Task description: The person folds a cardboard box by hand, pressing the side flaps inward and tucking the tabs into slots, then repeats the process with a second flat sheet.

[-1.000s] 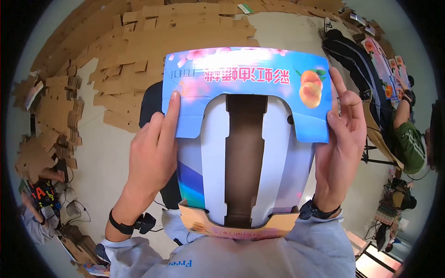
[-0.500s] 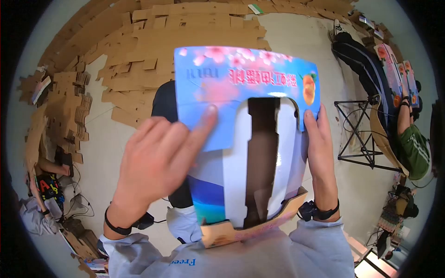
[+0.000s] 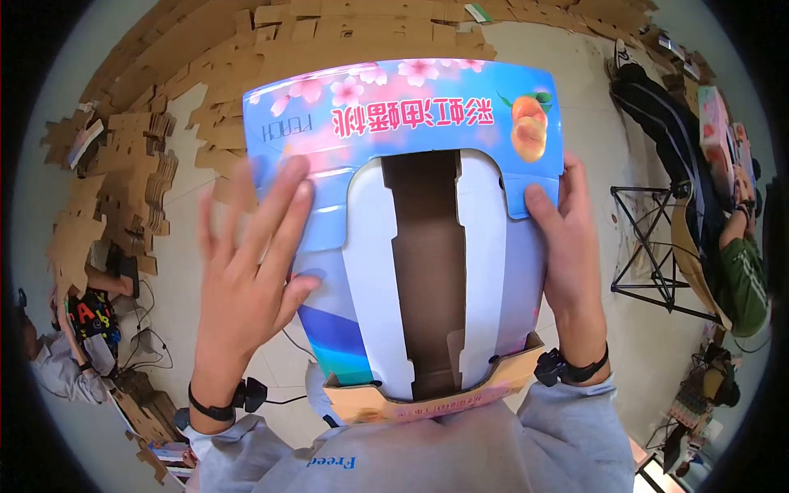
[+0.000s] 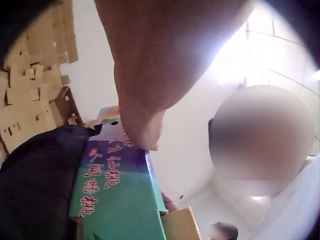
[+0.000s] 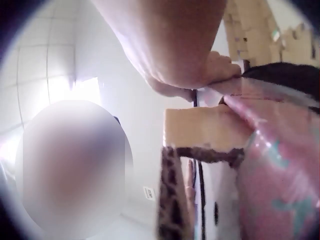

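Observation:
A printed cardboard fruit box (image 3: pixel 411 115) in blue and pink, with peach pictures and upside-down red lettering, stands before my body in the head view. Between its white inner flaps runs a long brown opening. My left hand (image 3: pixel 238 279) is spread at the box's left side, fingertips at the blue end panel. On the right, my right hand (image 3: pixel 571 255) grips the edge, thumb on the panel's corner and fingers round the side. The left wrist view shows the green and purple box side (image 4: pixel 120 195); the right wrist view shows its pink side (image 5: pixel 285 175).
Flattened cardboard sheets (image 3: pixel 329 41) cover the floor ahead, with stacks (image 3: pixel 82 214) at the left. A black folding frame (image 3: pixel 657 255) stands at the right, near a person in a green garment (image 3: pixel 740 279). Another person sits at the far left.
My left hand first moved over the panel with its index finger extended, then back to the left edge with fingers spread. The box turned, then swung back left. My right hand stays on its edge.

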Action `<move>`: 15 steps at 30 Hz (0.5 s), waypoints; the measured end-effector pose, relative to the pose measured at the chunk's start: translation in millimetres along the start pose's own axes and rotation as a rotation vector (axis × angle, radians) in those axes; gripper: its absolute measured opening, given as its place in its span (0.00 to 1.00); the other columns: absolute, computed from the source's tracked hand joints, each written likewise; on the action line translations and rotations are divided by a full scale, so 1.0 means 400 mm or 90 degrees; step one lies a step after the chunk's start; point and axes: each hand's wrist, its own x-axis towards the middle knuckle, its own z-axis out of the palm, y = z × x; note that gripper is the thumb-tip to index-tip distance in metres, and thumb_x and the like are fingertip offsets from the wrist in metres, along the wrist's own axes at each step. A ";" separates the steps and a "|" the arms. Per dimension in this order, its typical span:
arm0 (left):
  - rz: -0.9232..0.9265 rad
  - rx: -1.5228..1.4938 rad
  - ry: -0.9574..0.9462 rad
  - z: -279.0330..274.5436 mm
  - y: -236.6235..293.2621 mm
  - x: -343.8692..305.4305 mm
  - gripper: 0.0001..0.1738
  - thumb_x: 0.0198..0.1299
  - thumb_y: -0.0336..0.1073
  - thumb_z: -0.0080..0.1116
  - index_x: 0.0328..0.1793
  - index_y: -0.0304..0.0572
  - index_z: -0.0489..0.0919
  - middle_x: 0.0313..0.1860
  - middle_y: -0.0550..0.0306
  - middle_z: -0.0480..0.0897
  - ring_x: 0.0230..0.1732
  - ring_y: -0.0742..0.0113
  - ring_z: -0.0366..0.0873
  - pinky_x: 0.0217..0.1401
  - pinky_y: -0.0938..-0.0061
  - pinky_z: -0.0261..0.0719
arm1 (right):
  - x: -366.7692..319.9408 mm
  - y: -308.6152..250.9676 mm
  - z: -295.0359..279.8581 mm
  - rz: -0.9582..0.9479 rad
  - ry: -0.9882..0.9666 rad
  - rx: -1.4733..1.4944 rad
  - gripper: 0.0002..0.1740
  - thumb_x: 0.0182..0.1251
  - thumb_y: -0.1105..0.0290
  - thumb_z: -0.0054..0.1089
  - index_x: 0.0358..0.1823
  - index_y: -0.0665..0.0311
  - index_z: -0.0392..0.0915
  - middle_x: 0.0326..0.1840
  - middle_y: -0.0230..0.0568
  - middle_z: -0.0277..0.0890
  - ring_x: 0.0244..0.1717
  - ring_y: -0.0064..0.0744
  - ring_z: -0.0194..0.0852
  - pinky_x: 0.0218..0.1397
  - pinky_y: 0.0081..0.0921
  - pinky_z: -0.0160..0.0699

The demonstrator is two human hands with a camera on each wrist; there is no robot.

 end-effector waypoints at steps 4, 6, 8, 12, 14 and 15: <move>0.019 -0.001 -0.034 -0.030 0.010 0.035 0.31 0.63 0.47 0.63 0.74 0.61 0.80 0.83 0.59 0.70 0.84 0.49 0.62 0.87 0.42 0.41 | 0.029 -0.002 -0.043 0.008 -0.052 0.084 0.38 0.70 0.73 0.67 0.79 0.66 0.61 0.74 0.47 0.69 0.77 0.37 0.65 0.81 0.35 0.60; 0.046 -0.006 -0.036 -0.068 0.030 0.042 0.31 0.60 0.45 0.66 0.73 0.64 0.81 0.81 0.58 0.72 0.83 0.50 0.63 0.86 0.41 0.44 | 0.009 0.005 -0.014 -0.215 0.017 -0.093 0.42 0.66 0.78 0.67 0.80 0.71 0.59 0.76 0.52 0.66 0.78 0.45 0.64 0.81 0.38 0.61; 0.101 -0.122 -0.066 -0.062 0.052 0.038 0.39 0.52 0.47 0.73 0.74 0.65 0.79 0.84 0.50 0.66 0.86 0.38 0.56 0.84 0.37 0.49 | -0.027 0.001 0.008 -0.413 -0.002 -0.374 0.46 0.61 0.80 0.68 0.80 0.74 0.56 0.78 0.57 0.62 0.80 0.52 0.61 0.81 0.43 0.59; 0.008 -0.177 -0.055 -0.043 0.160 0.048 0.47 0.41 0.43 0.78 0.75 0.65 0.79 0.87 0.40 0.58 0.86 0.26 0.50 0.82 0.36 0.51 | -0.096 -0.029 0.074 -0.494 -0.108 -0.734 0.54 0.53 0.78 0.72 0.82 0.76 0.53 0.84 0.67 0.53 0.85 0.66 0.51 0.82 0.56 0.54; -0.052 -0.184 -0.007 -0.022 0.183 0.046 0.47 0.43 0.39 0.76 0.76 0.65 0.78 0.87 0.35 0.56 0.86 0.26 0.48 0.82 0.36 0.51 | -0.105 -0.023 0.097 -0.453 -0.109 -0.702 0.56 0.51 0.76 0.74 0.81 0.77 0.53 0.85 0.70 0.50 0.86 0.69 0.48 0.81 0.60 0.52; -0.062 -0.178 -0.015 -0.027 0.187 0.044 0.46 0.43 0.37 0.74 0.76 0.64 0.78 0.86 0.34 0.56 0.86 0.26 0.50 0.82 0.37 0.53 | -0.101 -0.017 0.095 -0.461 -0.109 -0.694 0.56 0.50 0.75 0.74 0.81 0.77 0.53 0.85 0.70 0.49 0.86 0.69 0.47 0.81 0.62 0.51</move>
